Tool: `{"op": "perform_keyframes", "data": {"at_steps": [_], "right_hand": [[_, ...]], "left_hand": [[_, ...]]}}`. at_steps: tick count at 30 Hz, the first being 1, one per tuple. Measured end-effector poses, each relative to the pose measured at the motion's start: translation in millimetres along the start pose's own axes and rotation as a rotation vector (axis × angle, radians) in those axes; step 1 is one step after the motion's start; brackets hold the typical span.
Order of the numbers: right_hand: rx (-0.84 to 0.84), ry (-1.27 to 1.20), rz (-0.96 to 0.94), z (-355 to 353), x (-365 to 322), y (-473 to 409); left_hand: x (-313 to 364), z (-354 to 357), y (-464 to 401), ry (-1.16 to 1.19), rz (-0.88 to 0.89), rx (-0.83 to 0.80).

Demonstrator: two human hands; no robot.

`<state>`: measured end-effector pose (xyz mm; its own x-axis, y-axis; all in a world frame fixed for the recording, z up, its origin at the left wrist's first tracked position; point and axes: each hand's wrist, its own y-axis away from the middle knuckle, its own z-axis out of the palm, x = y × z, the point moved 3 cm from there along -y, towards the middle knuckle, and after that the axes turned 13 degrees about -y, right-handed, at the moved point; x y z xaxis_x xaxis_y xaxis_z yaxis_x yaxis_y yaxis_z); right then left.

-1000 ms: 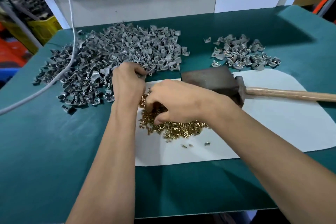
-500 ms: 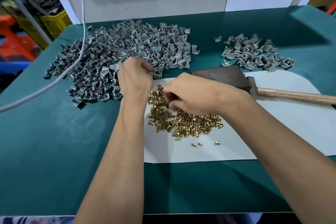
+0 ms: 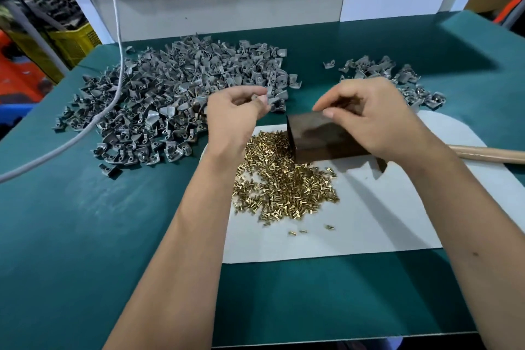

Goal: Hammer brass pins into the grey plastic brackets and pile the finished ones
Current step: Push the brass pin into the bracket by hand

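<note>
Brackets first: your left hand [image 3: 235,111] has lifted off the pin heap [image 3: 284,179] and now pinches one grey bracket [image 3: 262,98] above the desk [image 3: 113,236]. Your right hand [image 3: 366,116], fingers pinched, has risen too; a pin there I cannot tell. Seating comes next.

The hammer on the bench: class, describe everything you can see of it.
The hammer is a mallet with a big, dark, block-shaped head that looks like worn metal, flat-faced and square-edged, and a pale round wooden handle running off to the right edge of the picture. It lies on its side on the white sheet, its head at the far edge of the brass pins, some of which reach its near face. The right hand hovers in front of the head and hides the joint with the handle; whether it touches cannot be told.
</note>
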<state>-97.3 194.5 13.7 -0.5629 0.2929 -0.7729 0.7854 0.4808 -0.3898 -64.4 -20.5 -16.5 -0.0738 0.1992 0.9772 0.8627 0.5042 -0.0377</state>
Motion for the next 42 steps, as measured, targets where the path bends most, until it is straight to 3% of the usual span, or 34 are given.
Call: {"op": "perform_keyframes", "data": {"at_steps": [5,8,12,23,37,42], "right_hand": [[0.292,-0.014,0.001,-11,21,9],[0.28,-0.001,-0.005,-6,23,11],[0.314,-0.026,-0.096,-1,11,14],[0.327,-0.035,-0.176,8,0,16],[0.364,0.003,-0.244,4,-3,18],[0.275,0.06,-0.252,12,-4,17]], "left_hand": [[4,11,9,0.199,0.025,-0.196],[7,20,16,0.185,0.108,-0.242],[8,31,19,0.127,0.19,-0.171],[2,40,23,0.245,0.139,-0.403],[3,35,22,0.133,0.199,-0.404],[8,31,23,0.065,0.301,-0.446]]}}
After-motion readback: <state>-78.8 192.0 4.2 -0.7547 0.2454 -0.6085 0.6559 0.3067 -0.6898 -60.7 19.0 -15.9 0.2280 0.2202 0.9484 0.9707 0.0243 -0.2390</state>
